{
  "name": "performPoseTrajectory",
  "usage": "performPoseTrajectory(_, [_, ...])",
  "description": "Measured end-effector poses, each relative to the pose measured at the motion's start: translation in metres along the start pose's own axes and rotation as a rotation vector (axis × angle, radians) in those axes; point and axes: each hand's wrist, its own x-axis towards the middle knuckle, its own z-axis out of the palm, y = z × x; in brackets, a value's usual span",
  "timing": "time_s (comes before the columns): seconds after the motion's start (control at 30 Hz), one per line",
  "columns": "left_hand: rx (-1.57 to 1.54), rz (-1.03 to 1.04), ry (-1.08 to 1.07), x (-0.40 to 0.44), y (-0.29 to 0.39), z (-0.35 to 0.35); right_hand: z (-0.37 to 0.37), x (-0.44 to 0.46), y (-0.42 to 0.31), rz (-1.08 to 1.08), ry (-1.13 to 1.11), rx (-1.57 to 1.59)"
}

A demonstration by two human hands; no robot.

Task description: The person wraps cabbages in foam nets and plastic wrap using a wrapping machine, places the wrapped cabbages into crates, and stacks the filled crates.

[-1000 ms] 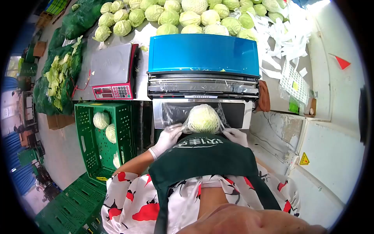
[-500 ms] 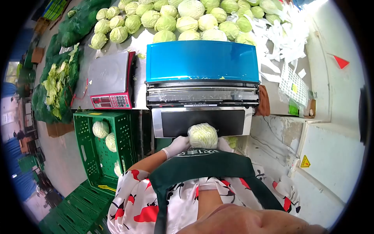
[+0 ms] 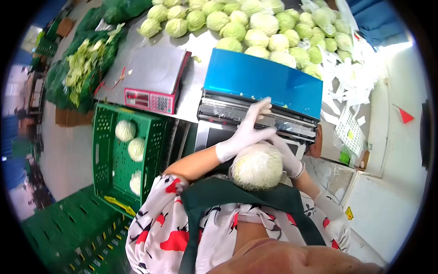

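A pale cabbage (image 3: 256, 170) with a whitish, shiny surface is close against my dark green apron, in front of the wrapping machine. My right hand (image 3: 286, 157), in a white glove, holds its far right side; some of those fingers are hidden. My left hand (image 3: 248, 130), also gloved, is just beyond the cabbage with its fingers stretched toward the machine's film roll (image 3: 228, 111). Its thumb points right, near the right hand. The machine has a blue cover (image 3: 264, 82) and a dark plate with a metal rim, mostly covered by my hands and the cabbage.
A scale (image 3: 155, 75) stands left of the machine. Below it, a green crate (image 3: 102, 157) holds three cabbages. Many cabbages (image 3: 264, 23) are heaped behind the machine. White strips (image 3: 349, 75) and a white perforated tray (image 3: 350, 132) lie at the right.
The cabbage has turned and is nearer the camera. My left hand has left its side and reached forward to the machine; my right hand has come up beside the cabbage. The view has tilted.
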Motion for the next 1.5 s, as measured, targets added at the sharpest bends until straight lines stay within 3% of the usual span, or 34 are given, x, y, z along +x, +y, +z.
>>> performPoseTrajectory(0.03, [-0.231, -0.126, -0.263, -0.01, -0.035, -0.007, -0.012, 0.007, 0.008, -0.066, 0.17, -0.411])
performPoseTrajectory(0.07, [-0.807, -0.447, -0.487, -0.016, -0.015, -0.014, -0.03, 0.02, 0.006, -0.155, 0.371, -0.502])
performPoseTrajectory(0.1, [-1.156, -0.739, -0.527, -0.034, -0.038, -0.019, -0.058, 0.039, 0.003, -0.23, 0.512, -0.633])
performPoseTrajectory(0.13, [-1.356, -0.76, -0.777, -0.042, -0.041, -0.034, -0.096, 0.065, 0.006, -0.258, 0.591, -0.44])
performPoseTrajectory(0.2, [-1.271, -0.898, -0.409, -0.054, -0.03, -0.061, -0.169, 0.125, 0.014, -0.169, 0.724, -0.365])
performPoseTrajectory(0.23, [-1.507, -1.006, -0.136, -0.076, -0.072, -0.079, -0.201, 0.159, 0.022, -0.09, 0.699, -0.297])
performPoseTrajectory(0.27, [-1.422, -0.838, -0.004, -0.093, -0.083, -0.103, -0.228, 0.194, 0.032, -0.007, 0.701, -0.29])
performPoseTrajectory(0.3, [-1.32, -0.681, 0.13, -0.109, -0.094, -0.128, -0.247, 0.222, 0.016, 0.248, 0.55, -0.468])
performPoseTrajectory(0.33, [-1.35, -0.539, 0.435, -0.124, -0.113, -0.161, -0.255, 0.243, 0.002, 0.5, 0.383, -0.634])
performPoseTrajectory(0.37, [-0.931, -0.353, 0.704, -0.143, -0.119, -0.204, -0.255, 0.256, 0.004, 0.561, 0.337, -0.457])
performPoseTrajectory(0.4, [-1.025, -0.358, 0.863, -0.137, -0.069, -0.221, -0.255, 0.269, 0.008, 0.615, 0.288, -0.279])
performPoseTrajectory(0.5, [-0.248, -0.286, 1.054, -0.212, -0.049, -0.33, -0.261, 0.304, 0.053, 0.641, 0.074, 0.045])
performPoseTrajectory(0.57, [-0.342, -0.308, 1.25, -0.26, -0.034, -0.373, -0.261, 0.318, 0.077, 0.581, -0.006, 0.114])
performPoseTrajectory(0.63, [-0.168, -0.454, 1.333, -0.286, -0.029, -0.401, -0.256, 0.323, 0.088, 0.48, 0.001, 0.108])
performPoseTrajectory(0.67, [-0.001, -0.565, 1.387, -0.295, -0.029, -0.411, -0.256, 0.324, 0.086, 0.511, 0.011, 0.193])
performPoseTrajectory(0.7, [-0.038, -0.658, 1.518, -0.292, -0.033, -0.427, -0.257, 0.323, 0.083, 0.542, 0.025, 0.28])
performPoseTrajectory(0.77, [0.736, -0.689, 1.358, -0.281, -0.047, -0.437, -0.259, 0.32, 0.08, 0.575, 0.052, 0.355])
performPoseTrajectory(0.83, [0.884, -0.558, 1.268, -0.217, -0.046, -0.422, -0.26, 0.325, 0.084, 0.576, 0.068, 0.335])
performPoseTrajectory(0.9, [0.569, -0.376, 1.175, -0.132, -0.041, -0.389, -0.264, 0.328, 0.087, 0.592, 0.06, 0.413])
performPoseTrajectory(0.93, [0.588, -0.322, 1.088, -0.096, -0.041, -0.376, -0.266, 0.328, 0.089, 0.6, 0.055, 0.452])
performPoseTrajectory(1.1, [0.341, -0.252, 0.645, 0.088, -0.029, -0.249, -0.268, 0.326, 0.086, 0.561, 0.045, 0.517])
performPoseTrajectory(1.2, [0.131, -0.228, 0.348, 0.158, -0.059, -0.186, -0.254, 0.319, 0.068, 0.53, 0.023, 0.598])
performPoseTrajectory(1.27, [0.206, -0.181, 0.238, 0.195, -0.071, -0.144, -0.253, 0.321, 0.066, 0.537, 0.02, 0.626])
performPoseTrajectory(1.37, [-0.073, -0.174, 0.169, 0.236, -0.084, -0.099, -0.263, 0.33, 0.08, 0.557, 0.068, 0.605])
performPoseTrajectory(1.43, [-0.088, -0.219, 0.182, 0.25, -0.087, -0.089, -0.262, 0.331, 0.079, 0.51, 0.115, 0.664])
performPoseTrajectory(1.5, [-0.051, -0.209, 0.194, 0.252, -0.085, -0.085, -0.248, 0.309, 0.047, 0.273, 0.128, 0.851])
